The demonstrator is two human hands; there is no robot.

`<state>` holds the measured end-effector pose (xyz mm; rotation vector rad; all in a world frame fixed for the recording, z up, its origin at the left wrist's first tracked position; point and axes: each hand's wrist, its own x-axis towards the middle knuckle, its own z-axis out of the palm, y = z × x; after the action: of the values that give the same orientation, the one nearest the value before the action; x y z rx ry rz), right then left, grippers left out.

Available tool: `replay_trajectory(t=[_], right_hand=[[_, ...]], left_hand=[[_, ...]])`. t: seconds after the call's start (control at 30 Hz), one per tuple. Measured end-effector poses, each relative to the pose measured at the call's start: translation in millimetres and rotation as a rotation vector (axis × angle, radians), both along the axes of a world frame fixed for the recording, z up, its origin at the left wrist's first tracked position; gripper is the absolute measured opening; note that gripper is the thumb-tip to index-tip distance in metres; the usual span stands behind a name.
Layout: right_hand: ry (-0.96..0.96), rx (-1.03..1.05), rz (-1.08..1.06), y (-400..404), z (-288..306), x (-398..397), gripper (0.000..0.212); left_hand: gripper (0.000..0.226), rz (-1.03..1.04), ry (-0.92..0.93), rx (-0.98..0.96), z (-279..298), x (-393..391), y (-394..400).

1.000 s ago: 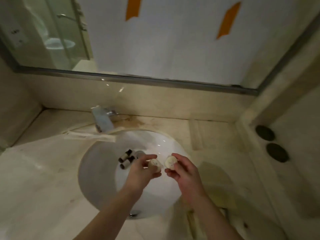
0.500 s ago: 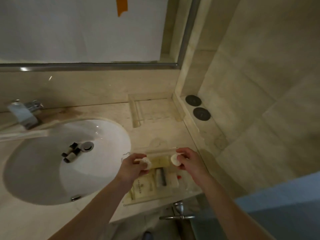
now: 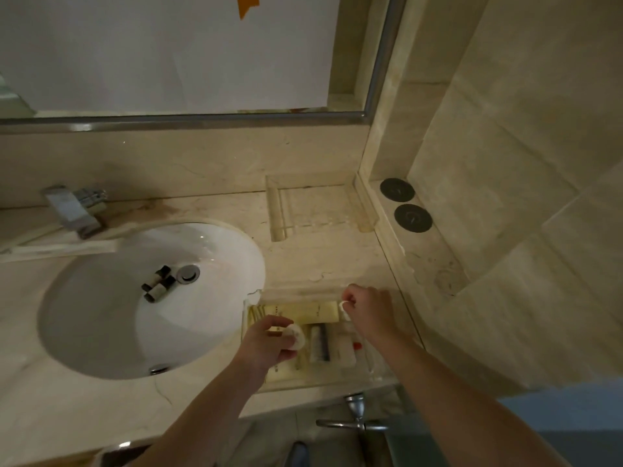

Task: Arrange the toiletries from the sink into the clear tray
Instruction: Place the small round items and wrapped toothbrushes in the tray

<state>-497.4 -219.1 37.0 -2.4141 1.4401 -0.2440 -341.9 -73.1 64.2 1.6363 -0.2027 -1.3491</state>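
Toiletries part-sorted: tray beside the sink already holds packets. Left hand grips a round soap over it; right hand pinches another at the tray's far corner. Two bottles remain by the drain.

No text can be read anywhere. The flat cream packets in the clear tray carry small dark print, too blurred to make out. The two small dark-capped bottles in the sink show pale labels whose lettering is also illegible. The orange tape on the mirror is blank.
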Motion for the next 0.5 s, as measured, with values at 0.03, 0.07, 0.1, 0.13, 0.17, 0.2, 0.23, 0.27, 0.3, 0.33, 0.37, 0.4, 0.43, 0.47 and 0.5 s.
replay_trajectory(t=[0.03, 0.07, 0.1, 0.13, 0.17, 0.2, 0.23, 0.27, 0.3, 0.33, 0.37, 0.4, 0.43, 0.47, 0.5], right_hand=[[0.01, -0.021, 0.015, 0.0, -2.1, -0.8, 0.004], [0.014, -0.059, 0.037, 0.1, -5.0, -2.4, 0.004], [0.011, -0.099, 0.059, 0.6, -8.1, -4.5, 0.005], [-0.006, -0.134, 0.073, 1.6, -11.4, -6.5, 0.009], [-0.024, -0.148, 0.07, 3.2, -13.4, -7.8, 0.015], [-0.042, -0.137, 0.054, 4.6, -14.8, -8.6, 0.021], [-0.068, -0.112, 0.016, 5.4, -14.6, -9.1, 0.025], [-0.112, -0.094, -0.035, 5.3, -13.4, -9.8, 0.027], [-0.166, -0.074, -0.088, 4.7, -11.4, -10.5, 0.026], [-0.223, -0.052, -0.123, 4.6, -8.0, -12.1, 0.024], [-0.272, -0.01, -0.126, 4.3, -4.8, -13.9, 0.021], [-0.31, 0.047, -0.097, 4.4, -1.5, -16.2, 0.019], [-0.324, 0.12, -0.045, 5.4, 1.7, -18.8, 0.019], [-0.323, 0.192, 0.014, 7.6, 4.5, -21.7, 0.021], [-0.309, 0.263, 0.069, 10.5, 7.1, -24.7, 0.025]], left_hand=[[0.024, 0.002, 0.013, -0.002, -0.8, -1.4, -0.9], [0.024, 0.001, 0.026, -0.004, -1.6, -2.9, -2.2], [0.024, 0.001, 0.036, -0.006, -2.4, -4.5, -3.5], [0.024, 0.0, 0.04, -0.005, -2.5, -6.2, -5.2], [0.023, -0.002, 0.042, -0.004, -2.6, -7.9, -7.2], [0.024, -0.005, 0.042, 0.0, -2.5, -9.5, -9.6], [0.024, -0.007, 0.042, 0.004, -2.2, -11.2, -12.0], [0.025, -0.011, 0.04, 0.007, -1.9, -13.2, -14.9], [0.025, -0.011, 0.039, 0.007, -2.4, -15.5, -18.2], [0.026, -0.012, 0.031, 0.011, -2.1, -18.4, -21.7], [0.027, -0.018, 0.011, 0.021, -2.3, -21.6, -26.0], [0.028, -0.031, -0.02, 0.035, -2.7, -24.9, -30.6], [0.029, -0.051, -0.052, 0.049, -4.5, -28.6, -35.0], [0.03, -0.072, -0.074, 0.056, -5.0, -32.9, -39.6], [0.03, -0.089, -0.081, 0.058, -5.4, -37.2, -43.5]])
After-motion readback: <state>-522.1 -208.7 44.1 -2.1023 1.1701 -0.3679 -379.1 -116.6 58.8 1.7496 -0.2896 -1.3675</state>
